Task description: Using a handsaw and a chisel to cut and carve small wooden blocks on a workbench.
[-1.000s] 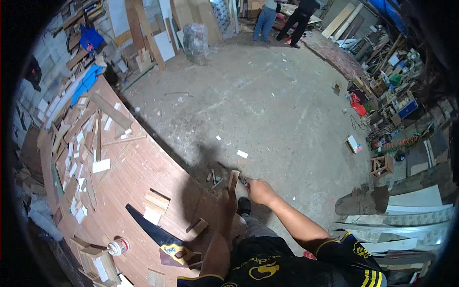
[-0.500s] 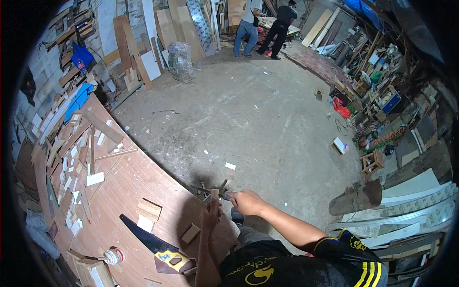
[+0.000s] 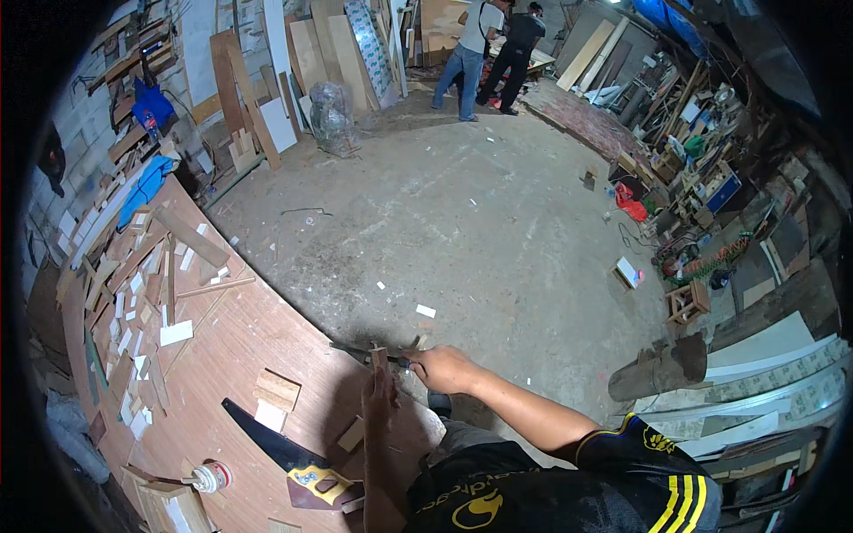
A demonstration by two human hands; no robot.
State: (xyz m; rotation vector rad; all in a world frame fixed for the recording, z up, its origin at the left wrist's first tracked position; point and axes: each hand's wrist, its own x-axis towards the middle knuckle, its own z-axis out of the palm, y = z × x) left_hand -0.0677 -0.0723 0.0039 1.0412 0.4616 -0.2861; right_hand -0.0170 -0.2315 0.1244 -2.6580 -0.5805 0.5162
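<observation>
My left hand (image 3: 380,397) is closed around a small brown piece of wood (image 3: 380,357) held upright at the table's edge. In my right hand (image 3: 444,369) is the dark handle of a file-like tool. The tool's long thin dark blade (image 3: 348,350) points left across the wood piece, seeming to touch it. A handsaw (image 3: 293,457) with a yellow and dark red handle lies on the wooden table (image 3: 227,355), left of my left forearm. Next to that forearm, a small wood block (image 3: 353,435) is partly hidden. Another wood block (image 3: 277,388) lies beyond the saw.
Wood offcuts (image 3: 133,311) cover the table's left side, near a white tub (image 3: 212,477). Boards (image 3: 755,373) and a log (image 3: 657,369) lie at the right. A small wooden stool (image 3: 688,303) stands on the floor (image 3: 426,231). Two people (image 3: 493,58) stand at the back.
Both my hands have shifted slightly left, carrying the wood piece and the tool. The tool's blade now reaches farther left past the wood. At the back, one person has moved right.
</observation>
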